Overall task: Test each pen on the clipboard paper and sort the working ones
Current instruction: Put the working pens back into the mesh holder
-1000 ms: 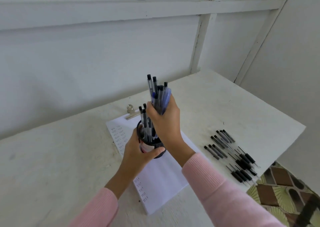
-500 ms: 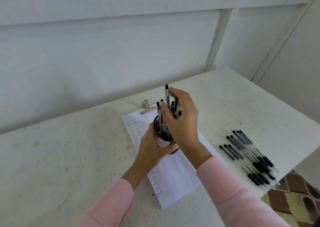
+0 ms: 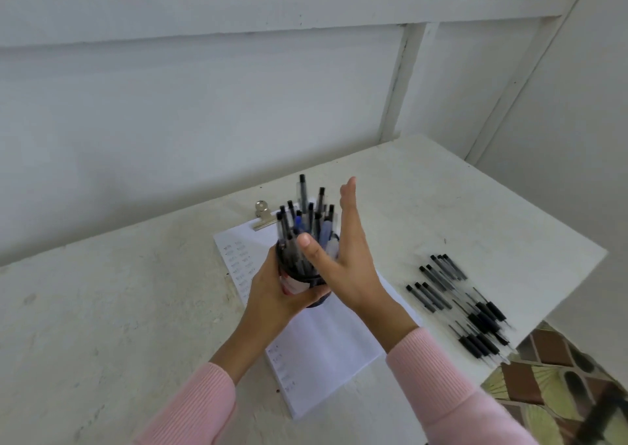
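Pen-picking step: left hand (image 3: 272, 295) grips dark round cup (image 3: 317, 303), right hand (image 3: 350, 264) flat-open beside its pens (image 3: 302, 203); next, pinch one.

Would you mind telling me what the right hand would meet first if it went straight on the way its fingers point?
Probably nothing close: the right hand is open, fingers aimed up and away just right of the pens in the cup; beyond is only wall, depth unclear.

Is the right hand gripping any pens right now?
No: the right hand is open, fingers straight, beside the pens standing in the cup the left hand grips.
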